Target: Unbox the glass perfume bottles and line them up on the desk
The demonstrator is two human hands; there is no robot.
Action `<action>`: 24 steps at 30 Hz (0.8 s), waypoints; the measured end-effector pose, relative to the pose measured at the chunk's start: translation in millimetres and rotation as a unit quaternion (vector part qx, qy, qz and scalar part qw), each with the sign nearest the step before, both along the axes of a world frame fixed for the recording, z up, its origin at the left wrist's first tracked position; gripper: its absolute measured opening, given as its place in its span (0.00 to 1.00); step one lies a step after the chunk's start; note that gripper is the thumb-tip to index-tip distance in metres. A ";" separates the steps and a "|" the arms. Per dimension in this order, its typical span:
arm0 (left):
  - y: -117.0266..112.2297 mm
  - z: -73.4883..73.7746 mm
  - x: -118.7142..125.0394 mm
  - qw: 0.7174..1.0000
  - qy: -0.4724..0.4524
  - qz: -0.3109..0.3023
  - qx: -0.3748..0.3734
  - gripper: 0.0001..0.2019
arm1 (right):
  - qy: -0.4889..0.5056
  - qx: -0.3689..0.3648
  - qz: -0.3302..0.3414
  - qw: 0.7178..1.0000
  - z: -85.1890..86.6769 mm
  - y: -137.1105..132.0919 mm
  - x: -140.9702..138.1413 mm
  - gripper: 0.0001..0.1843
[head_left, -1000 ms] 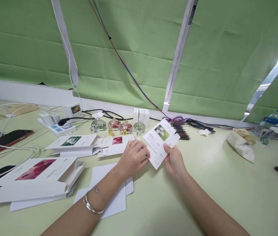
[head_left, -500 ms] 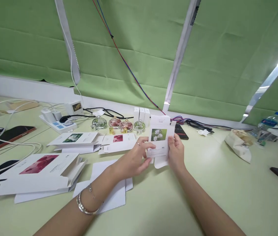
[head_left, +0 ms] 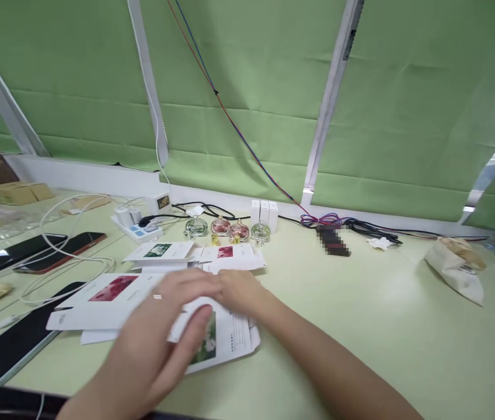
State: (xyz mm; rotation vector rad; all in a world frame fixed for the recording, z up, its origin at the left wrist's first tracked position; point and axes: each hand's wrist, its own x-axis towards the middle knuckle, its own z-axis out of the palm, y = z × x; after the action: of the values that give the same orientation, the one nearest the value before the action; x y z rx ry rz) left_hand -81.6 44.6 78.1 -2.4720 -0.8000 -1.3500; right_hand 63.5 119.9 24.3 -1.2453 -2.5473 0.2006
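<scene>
My left hand (head_left: 155, 332), blurred, hovers low over the near cartons, fingers stretched out and thumb apart; I see nothing held in it. Its fingertips overlap my right hand (head_left: 239, 289), whose fingers are hidden. Beneath both hands lies a flat white carton (head_left: 241, 341) with a white-flower picture, partly covered. Just left of it is a carton with a pink picture (head_left: 111, 289). Behind lie a carton with a white-flower picture (head_left: 173, 251) and a smaller pink-picture carton (head_left: 241, 256).
Round glass perfume bottles, green (head_left: 196, 226) and pink (head_left: 239, 231), stand behind the cartons, near small white boxes (head_left: 264, 213). On the left are phones (head_left: 24, 338), white cables (head_left: 98, 262) and a power strip (head_left: 140, 231). A cloth pouch (head_left: 453, 271) lies right.
The white-flower carton, held up between both hands before, now lies low on the table at the left. Both hands have moved down and left, and the view has turned left.
</scene>
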 end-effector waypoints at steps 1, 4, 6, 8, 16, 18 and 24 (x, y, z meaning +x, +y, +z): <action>-0.5 -18.9 -1.7 0.995 0.062 0.050 -0.052 0.21 | -0.015 0.012 -0.020 1.000 -12.5 1.0 -5.7 0.15; 5.8 -79.8 -8.6 0.964 0.202 0.126 -0.118 0.29 | -0.007 0.055 -0.076 0.996 -39.9 -0.1 -13.2 0.11; 11.0 -111.0 -13.8 0.948 0.240 0.159 -0.135 0.34 | 0.005 0.087 -0.105 0.991 -45.8 -3.7 -13.0 0.09; 14.6 -127.6 -18.2 0.938 0.261 0.177 -0.144 0.34 | 0.018 0.116 -0.113 0.987 -43.4 -8.8 -10.3 0.07; 25.9 -113.6 -26.9 0.916 0.288 0.175 -0.216 0.28 | 0.099 0.200 -0.081 0.971 -28.3 -29.5 44.6 0.11; 27.0 -107.1 -27.9 0.908 0.294 0.172 -0.243 0.27 | 0.171 0.175 -0.132 0.961 -31.9 -24.6 67.7 0.13; 28.0 -70.8 -17.2 0.884 0.313 0.178 -0.298 0.29 | 0.201 0.071 -0.185 0.959 -43.4 7.8 97.0 0.23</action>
State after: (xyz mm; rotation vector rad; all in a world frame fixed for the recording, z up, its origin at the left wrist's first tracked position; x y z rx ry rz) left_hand -98.7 72.6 7.3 -2.7121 -1.5386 -0.1335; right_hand 160.5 127.7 -19.1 -1.4284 -1.9154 0.1645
